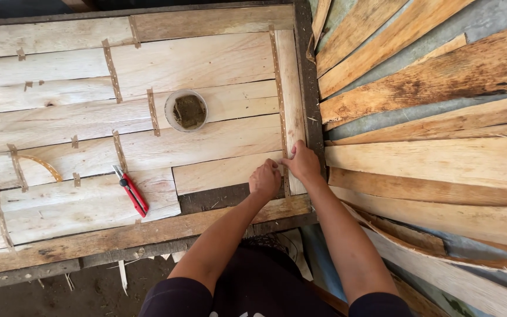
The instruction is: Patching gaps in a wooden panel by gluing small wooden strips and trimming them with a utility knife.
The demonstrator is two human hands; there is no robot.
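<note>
Veneer strip, upright at centre right of the surface, is pinched at its lower end by the left hand and right hand, and uneven pressure could crack it.

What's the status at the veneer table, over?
Left hand, right hand pressing tape strip on veneer sheets. Red cutter, small bowl lie clear.

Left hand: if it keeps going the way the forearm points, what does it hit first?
Probably the right hand: the left hand points up-right, knuckles nearly touching it over the taped veneer seam. Depth unclear.
</note>
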